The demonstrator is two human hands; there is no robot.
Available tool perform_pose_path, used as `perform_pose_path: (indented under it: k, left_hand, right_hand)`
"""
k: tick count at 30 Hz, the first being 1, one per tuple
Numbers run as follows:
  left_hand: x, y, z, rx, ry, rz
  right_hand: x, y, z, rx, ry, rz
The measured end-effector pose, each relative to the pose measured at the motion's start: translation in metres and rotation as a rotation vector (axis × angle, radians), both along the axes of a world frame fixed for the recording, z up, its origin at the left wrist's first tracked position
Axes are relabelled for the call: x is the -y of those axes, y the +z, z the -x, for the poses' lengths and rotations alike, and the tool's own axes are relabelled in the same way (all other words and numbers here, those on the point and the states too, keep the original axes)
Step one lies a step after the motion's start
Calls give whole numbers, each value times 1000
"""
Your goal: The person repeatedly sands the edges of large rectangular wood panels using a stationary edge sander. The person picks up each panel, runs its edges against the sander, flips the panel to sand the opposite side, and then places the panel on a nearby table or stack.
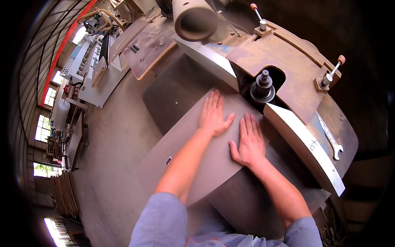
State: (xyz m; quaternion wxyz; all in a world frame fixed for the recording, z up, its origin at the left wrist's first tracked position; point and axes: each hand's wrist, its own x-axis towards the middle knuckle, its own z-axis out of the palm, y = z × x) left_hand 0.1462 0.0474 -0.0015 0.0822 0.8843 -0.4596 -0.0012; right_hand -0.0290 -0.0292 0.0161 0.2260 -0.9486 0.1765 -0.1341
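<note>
Flat on a greyish-brown rectangular panel (193, 152) lie both my hands, palms down. My left hand (213, 114) rests near the panel's far end, fingers stretched forward and thumb out to the right. Beside it, my right hand (250, 140) presses near the panel's right edge, fingers extended and thumb apart. The panel lies on the dark metal machine table (173, 92), its far right edge close to the white-faced fences. Just beyond my right hand, in a cutout between the fences, stands a dark upright spindle (263, 86). A small label (168, 160) sits on the panel beside my left forearm.
A left fence (210, 61) and a right fence (306, 148) flank the spindle. Behind them are a dusty wooden cover board (279, 61) with two clamp handles and a wide pipe (195, 22). A wrench (330, 136) lies at the right. Workbenches (103, 82) stand at the far left.
</note>
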Motion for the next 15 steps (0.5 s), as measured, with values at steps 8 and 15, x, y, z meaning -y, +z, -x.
perform_pose_path:
  k: [8, 15]
  left_hand:
    - [-4, -3, -28, 29, 6, -23]
    - [-5, -5, -49, 41, 7, -31]
  right_hand:
    - [-4, -3, -27, 2, 0, 7]
    - [-4, -6, -48, 21, -1, 9]
